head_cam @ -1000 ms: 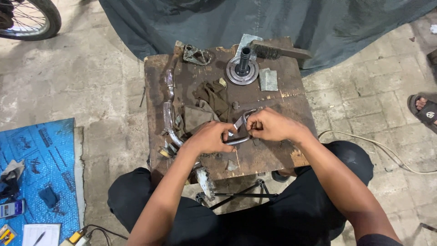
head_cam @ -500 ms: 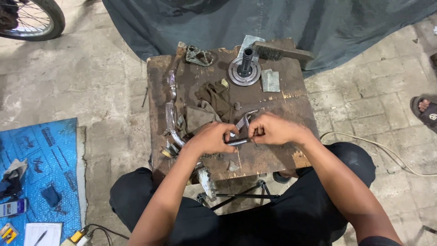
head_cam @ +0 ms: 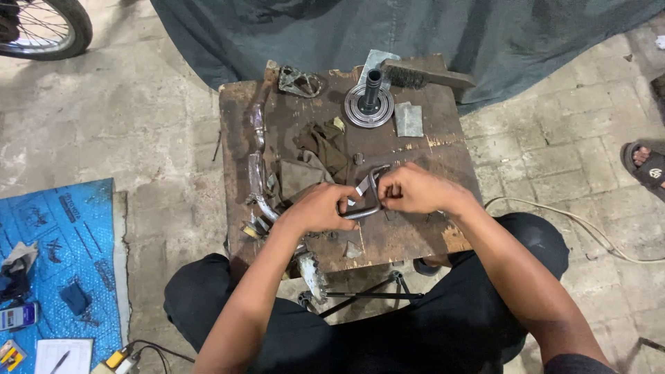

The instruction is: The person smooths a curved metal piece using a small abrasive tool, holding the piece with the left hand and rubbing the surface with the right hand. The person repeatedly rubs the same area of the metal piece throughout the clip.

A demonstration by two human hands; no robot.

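My left hand and my right hand meet over the front of a worn wooden bench top. Together they grip a bent grey metal rod shaped like a hook, held just above the wood. A small pale strip shows between my fingers against the rod; I cannot tell which hand pinches it. A dark greasy rag lies just behind my hands.
A round flanged hub with an upright shaft, a wire brush, a small metal plate, a foot peg and a long bent chrome lever lie on the bench. A wheel stands far left. Another person's sandalled foot is right.
My hands stay together on the rod with only slight shifts of the fingers. The view has drifted a little.
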